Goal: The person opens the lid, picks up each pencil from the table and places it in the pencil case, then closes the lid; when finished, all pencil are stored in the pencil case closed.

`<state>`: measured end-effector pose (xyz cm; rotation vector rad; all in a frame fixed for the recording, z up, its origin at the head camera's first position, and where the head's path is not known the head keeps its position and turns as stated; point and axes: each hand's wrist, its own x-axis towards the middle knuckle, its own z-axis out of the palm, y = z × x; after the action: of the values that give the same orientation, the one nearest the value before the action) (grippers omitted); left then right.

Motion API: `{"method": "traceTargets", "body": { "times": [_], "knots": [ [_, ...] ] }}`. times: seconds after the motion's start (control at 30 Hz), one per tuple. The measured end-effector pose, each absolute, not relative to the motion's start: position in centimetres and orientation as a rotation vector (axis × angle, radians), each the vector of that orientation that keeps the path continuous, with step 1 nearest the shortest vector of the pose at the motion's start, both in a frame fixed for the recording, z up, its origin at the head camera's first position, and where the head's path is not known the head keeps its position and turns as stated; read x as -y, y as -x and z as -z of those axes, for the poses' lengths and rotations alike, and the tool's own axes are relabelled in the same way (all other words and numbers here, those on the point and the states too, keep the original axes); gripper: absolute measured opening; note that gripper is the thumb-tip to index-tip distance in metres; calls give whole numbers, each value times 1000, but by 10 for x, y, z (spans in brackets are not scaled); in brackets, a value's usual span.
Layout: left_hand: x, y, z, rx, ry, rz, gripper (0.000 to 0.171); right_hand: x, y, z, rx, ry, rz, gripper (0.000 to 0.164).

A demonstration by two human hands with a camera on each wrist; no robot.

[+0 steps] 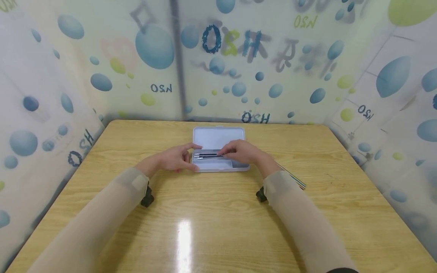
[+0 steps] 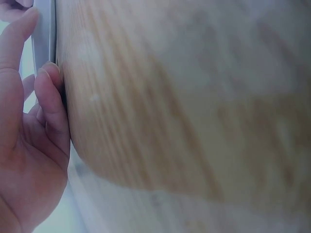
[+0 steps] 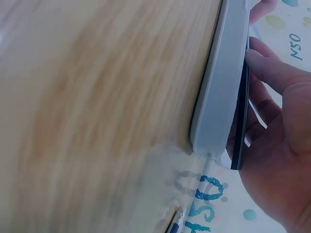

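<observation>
A white pencil case (image 1: 213, 165) lies on the table with its lid (image 1: 218, 137) tipped back. In its long back compartment, several dark pencils (image 1: 201, 154) lie side by side. My left hand (image 1: 174, 157) holds the case at its left end, thumb at the near corner and index finger by the lid. Over the right part of the case, my right hand (image 1: 242, 151) pinches a black pencil (image 3: 240, 116) between thumb and fingers. In the right wrist view this pencil runs along the case's edge, its end jutting out past the palm.
Several striped coloured pencils (image 1: 293, 176) lie on the wooden table (image 1: 218, 212), to the right of the case and partly behind the right forearm. A smaller compartment (image 1: 240, 165) sits at the case's near right corner. Patterned curtain walls (image 1: 218, 83) stand around the table's back and sides.
</observation>
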<state>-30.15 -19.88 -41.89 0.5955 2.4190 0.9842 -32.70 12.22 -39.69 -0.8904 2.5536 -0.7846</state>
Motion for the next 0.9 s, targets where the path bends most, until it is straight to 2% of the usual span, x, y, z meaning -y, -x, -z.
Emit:
{"method": "traceTargets", "body": {
  "times": [0.53,0.9],
  "knots": [
    [198,302,424,-2411,-603,-1000,90,-111,326,400,-2562,900,784,25],
    [198,301,420,-2430,-591,-981,91,-147,316,387,-2616,801,876,26]
  ]
}}
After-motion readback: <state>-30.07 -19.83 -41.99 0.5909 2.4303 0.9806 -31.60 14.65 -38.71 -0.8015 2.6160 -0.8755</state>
